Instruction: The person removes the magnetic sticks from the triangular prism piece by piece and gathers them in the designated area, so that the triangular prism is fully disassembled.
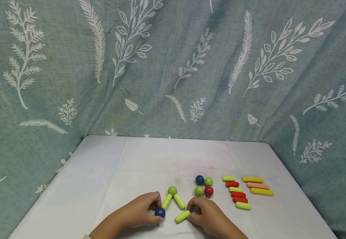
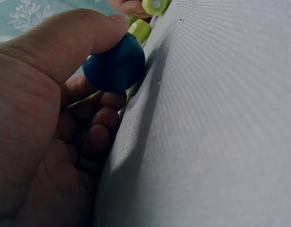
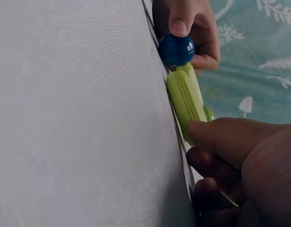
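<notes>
My left hand (image 1: pixel 140 210) pinches a dark blue ball (image 1: pixel 160 212) between thumb and fingers, low over the white table. The ball sits at the near end of a lime-green stick (image 1: pixel 167 201). That stick and a second lime-green stick (image 1: pixel 179 201) spread in a V from a green ball (image 1: pixel 172 190). In my right hand (image 1: pixel 207 214), thumb and fingers pinch one end of a third lime-green stick (image 1: pixel 182 216); its free end points toward the blue ball, a gap between them. The right wrist view shows grooves along this stick (image 3: pixel 185 97).
Right of the V stand a blue ball (image 1: pixel 199 180), two green balls and a red ball (image 1: pixel 208 191). Farther right lie several short red and lime sticks (image 1: pixel 238 194) and longer yellow and orange sticks (image 1: pixel 257 186). A patterned curtain (image 1: pixel 173 66) hangs behind the table (image 1: pixel 149 159).
</notes>
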A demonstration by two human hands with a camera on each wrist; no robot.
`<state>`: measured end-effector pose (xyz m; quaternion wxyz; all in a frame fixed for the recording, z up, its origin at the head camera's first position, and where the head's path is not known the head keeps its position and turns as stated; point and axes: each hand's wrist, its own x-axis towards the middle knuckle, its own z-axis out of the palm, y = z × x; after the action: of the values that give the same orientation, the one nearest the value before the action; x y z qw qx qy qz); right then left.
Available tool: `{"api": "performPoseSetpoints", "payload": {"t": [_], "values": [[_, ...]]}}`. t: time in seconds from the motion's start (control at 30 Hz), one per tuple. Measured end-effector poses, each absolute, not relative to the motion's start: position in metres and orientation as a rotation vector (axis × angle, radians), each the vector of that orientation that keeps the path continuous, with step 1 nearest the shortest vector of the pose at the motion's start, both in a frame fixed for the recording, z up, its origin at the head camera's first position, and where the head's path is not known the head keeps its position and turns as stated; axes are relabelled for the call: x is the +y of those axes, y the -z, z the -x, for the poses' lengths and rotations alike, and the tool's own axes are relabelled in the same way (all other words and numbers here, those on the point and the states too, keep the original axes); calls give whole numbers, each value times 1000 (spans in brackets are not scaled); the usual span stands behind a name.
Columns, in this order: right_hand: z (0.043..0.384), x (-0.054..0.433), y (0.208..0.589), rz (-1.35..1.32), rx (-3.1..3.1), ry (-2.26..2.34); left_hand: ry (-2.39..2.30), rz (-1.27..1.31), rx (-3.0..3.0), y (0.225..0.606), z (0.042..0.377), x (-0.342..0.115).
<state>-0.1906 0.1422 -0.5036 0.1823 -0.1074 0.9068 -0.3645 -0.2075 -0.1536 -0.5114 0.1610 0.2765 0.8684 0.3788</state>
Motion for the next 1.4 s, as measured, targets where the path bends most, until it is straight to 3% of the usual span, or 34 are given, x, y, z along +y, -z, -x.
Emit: {"api": "performPoseSetpoints", "payload": {"t": [0.63, 1.0, 1.4], "values": [[184, 166, 505, 288, 2507, 1172, -1075, -767, 2477, 507, 205, -151], [181, 203, 495, 141, 2527, 1151, -1073, -756, 2485, 508, 205, -153], [175, 245, 495, -190, 2660, 1131, -1071, -750, 2481, 511, 205, -155]]}}
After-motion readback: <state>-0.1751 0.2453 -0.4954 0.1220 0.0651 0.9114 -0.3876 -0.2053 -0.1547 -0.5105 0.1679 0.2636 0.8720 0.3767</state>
